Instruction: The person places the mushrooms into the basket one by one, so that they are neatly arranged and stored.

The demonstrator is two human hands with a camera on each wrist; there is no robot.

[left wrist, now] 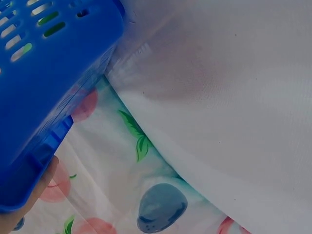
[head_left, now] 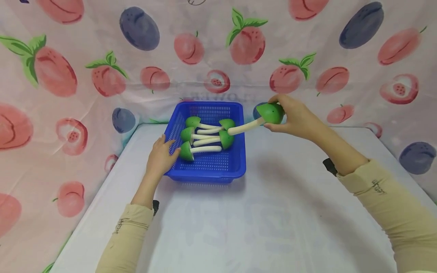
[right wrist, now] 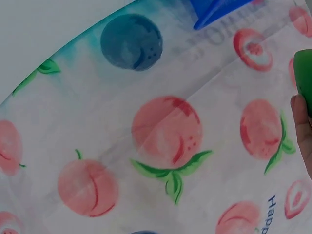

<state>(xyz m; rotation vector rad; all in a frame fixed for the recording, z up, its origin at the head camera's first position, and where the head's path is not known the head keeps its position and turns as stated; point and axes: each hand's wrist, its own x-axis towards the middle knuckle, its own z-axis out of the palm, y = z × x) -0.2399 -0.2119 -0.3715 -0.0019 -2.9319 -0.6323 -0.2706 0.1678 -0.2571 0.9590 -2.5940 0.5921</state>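
Observation:
My right hand (head_left: 295,118) grips a toy mushroom by its green cap (head_left: 271,113), up off the table. Its pale stem (head_left: 246,126) points left, over the right rim of a blue plastic basket (head_left: 205,173). Inside the basket lie several similar mushrooms (head_left: 206,149), green caps at both sides and stems crossing the middle. My left hand (head_left: 160,156) holds the basket's left rim, thumb on the inner side. In the left wrist view a finger (left wrist: 46,180) shows below the basket's rim. The right wrist view catches only the cap's edge (right wrist: 304,78) and a finger.
A white-covered table (head_left: 266,212) carries the basket near its back edge. Behind and to the left hangs a fruit-printed cloth (head_left: 191,76), close to the basket's far side. A dark band (head_left: 329,166) shows at the right wrist.

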